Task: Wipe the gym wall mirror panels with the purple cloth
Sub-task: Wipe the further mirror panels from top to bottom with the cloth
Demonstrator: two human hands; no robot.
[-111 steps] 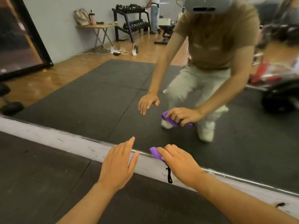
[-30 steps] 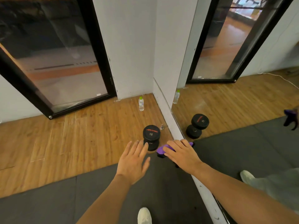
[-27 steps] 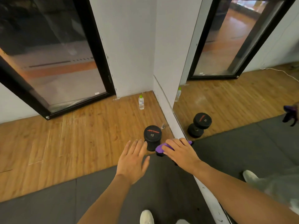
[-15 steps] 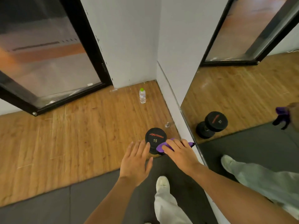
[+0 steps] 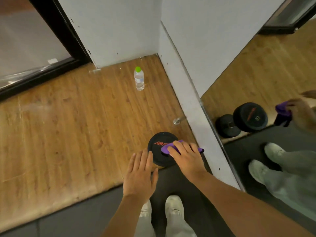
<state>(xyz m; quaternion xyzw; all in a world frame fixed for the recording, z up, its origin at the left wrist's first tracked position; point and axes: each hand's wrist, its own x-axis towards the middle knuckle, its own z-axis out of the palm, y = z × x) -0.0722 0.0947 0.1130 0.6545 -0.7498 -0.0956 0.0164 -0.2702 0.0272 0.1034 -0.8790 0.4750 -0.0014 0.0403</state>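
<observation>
So the purple cloth (image 5: 168, 148) is bunched under my right hand (image 5: 185, 156), fingers curled over it and gripping it, just above the round end of the black dumbbell (image 5: 158, 151) from where I'm looking. One purple corner pokes out on the far side of the hand, right by the white strip at the base of the mirror (image 5: 273, 82). My left hand (image 5: 140, 173) is released, fingers straight and together, holding nothing, hovering just beside the dumbbell on the side away from the mirror. In the mirror I can see the dumbbell reflected, plus the cloth and hand. Further past the dumbbell, a water bottle (image 5: 139, 78) with a green cap stands on the wood floor (image 5: 68, 125), near the wall corner.
</observation>
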